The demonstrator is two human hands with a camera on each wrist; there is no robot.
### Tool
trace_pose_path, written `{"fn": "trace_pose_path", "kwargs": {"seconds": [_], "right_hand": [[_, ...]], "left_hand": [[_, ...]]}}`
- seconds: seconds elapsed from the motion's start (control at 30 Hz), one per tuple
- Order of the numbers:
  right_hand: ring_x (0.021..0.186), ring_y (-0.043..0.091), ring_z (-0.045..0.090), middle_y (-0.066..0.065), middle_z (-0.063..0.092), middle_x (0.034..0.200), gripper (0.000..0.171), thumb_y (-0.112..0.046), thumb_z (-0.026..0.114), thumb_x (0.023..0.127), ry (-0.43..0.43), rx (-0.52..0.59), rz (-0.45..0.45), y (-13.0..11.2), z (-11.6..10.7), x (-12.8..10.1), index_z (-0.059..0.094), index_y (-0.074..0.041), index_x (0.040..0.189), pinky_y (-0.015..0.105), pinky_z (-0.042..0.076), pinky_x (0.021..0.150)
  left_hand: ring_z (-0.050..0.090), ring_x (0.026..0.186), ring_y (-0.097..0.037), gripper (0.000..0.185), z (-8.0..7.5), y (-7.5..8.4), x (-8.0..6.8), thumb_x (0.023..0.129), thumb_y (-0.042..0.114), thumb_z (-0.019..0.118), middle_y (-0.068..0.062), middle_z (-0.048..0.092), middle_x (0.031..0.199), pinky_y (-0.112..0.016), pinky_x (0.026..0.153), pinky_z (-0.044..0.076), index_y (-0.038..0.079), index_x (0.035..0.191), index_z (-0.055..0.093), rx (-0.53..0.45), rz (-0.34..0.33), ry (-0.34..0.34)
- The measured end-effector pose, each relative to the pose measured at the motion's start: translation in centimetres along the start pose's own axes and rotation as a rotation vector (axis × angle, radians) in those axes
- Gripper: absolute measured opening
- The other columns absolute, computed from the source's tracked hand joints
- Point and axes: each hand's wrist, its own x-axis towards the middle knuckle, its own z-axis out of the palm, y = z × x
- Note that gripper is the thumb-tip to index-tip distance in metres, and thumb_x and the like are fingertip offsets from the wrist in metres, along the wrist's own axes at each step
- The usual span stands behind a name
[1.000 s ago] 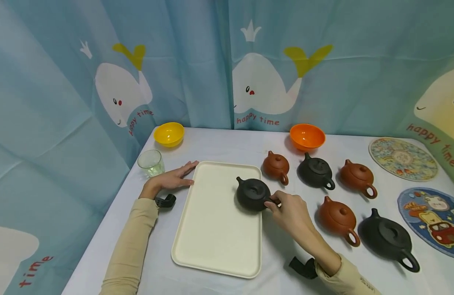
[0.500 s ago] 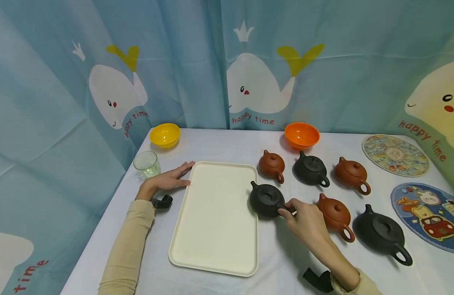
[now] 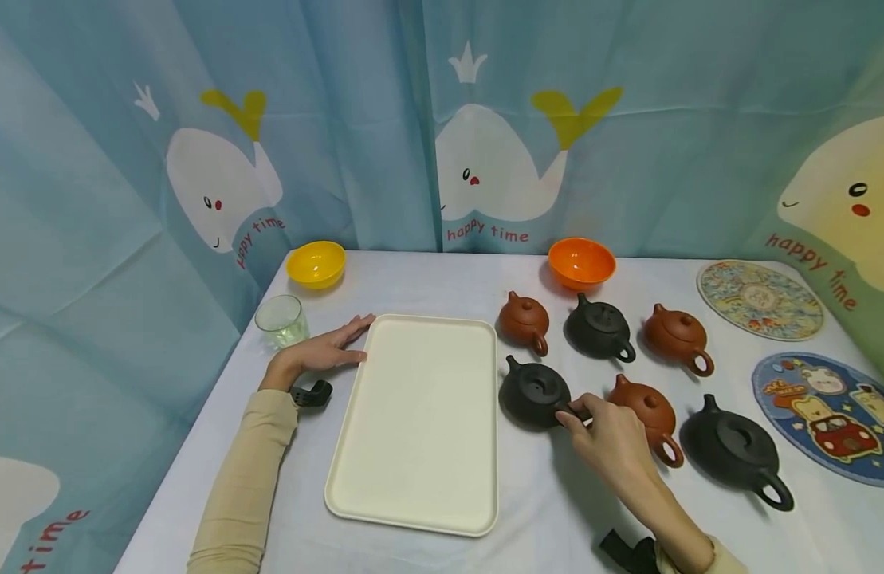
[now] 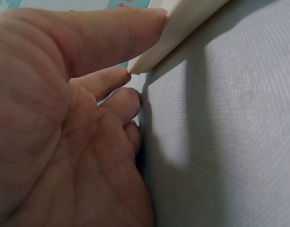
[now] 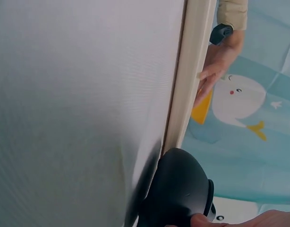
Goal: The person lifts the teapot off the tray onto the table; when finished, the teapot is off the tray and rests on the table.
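My right hand (image 3: 605, 430) pinches the handle of a black teapot (image 3: 533, 391), which sits on the white tablecloth just right of the cream tray (image 3: 413, 430). In the right wrist view the black teapot (image 5: 180, 194) stands next to the tray's rim (image 5: 187, 80). My left hand (image 3: 325, 347) lies flat on the cloth with straight fingers touching the tray's far left corner; the left wrist view shows its fingertips (image 4: 121, 75) against the tray edge (image 4: 183, 28). The tray holds nothing.
Two brown teapots (image 3: 524, 320) (image 3: 678, 336) and a black one (image 3: 599, 328) form a row behind; a brown (image 3: 646, 410) and a black teapot (image 3: 736, 450) stand to the right. A glass (image 3: 280, 320), yellow bowl (image 3: 316, 264), orange bowl (image 3: 581, 263) and two mats (image 3: 760, 299) (image 3: 829, 414) ring the table.
My right hand has carried the black teapot off the tray rightward and set it on the cloth beside the tray. The left hand has stayed put.
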Motion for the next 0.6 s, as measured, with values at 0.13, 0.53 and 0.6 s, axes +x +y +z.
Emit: {"fn": "trace_pose_path", "kwargs": {"seconds": [0.13, 0.53, 0.6], "right_hand": [[0.062, 0.028, 0.062, 0.007, 0.068, 0.067, 0.015, -0.014, 0.076, 0.082, 0.0, 0.007, 0.002, 0.3, 0.2, 0.0, 0.069, -0.001, 0.081, 0.045, 0.046, 0.059], [0.063, 0.023, 0.065, 0.012, 0.073, 0.08, 0.022, -0.019, 0.075, 0.084, 0.004, -0.016, -0.033, 0.1, -1.1, 0.1, 0.073, 0.001, 0.093, 0.042, 0.048, 0.058], [0.066, 0.025, 0.065, 0.015, 0.073, 0.083, 0.029, -0.023, 0.077, 0.082, 0.107, -0.033, -0.07, 0.0, -2.4, 0.5, 0.072, 0.0, 0.099, 0.043, 0.048, 0.057]], "left_hand": [[-0.006, 0.151, -0.033, 0.08, 0.2, 0.0, -0.1, 0.097, 0.03, 0.06, -0.014, -0.003, 0.165, -0.059, 0.119, 0.001, 0.015, 0.158, 0.01, -0.019, -0.003, -0.006], [0.024, 0.146, -0.041, 0.062, 0.3, 5.6, -1.4, 0.101, 0.02, 0.053, -0.024, 0.024, 0.158, -0.055, 0.118, 0.02, 0.001, 0.153, 0.026, 0.292, 0.018, 0.188], [0.021, 0.147, -0.04, 0.059, 1.0, 9.1, -1.6, 0.102, 0.024, 0.051, -0.021, 0.022, 0.16, -0.057, 0.118, 0.017, 0.004, 0.153, 0.029, 0.388, 0.06, 0.281]]}}
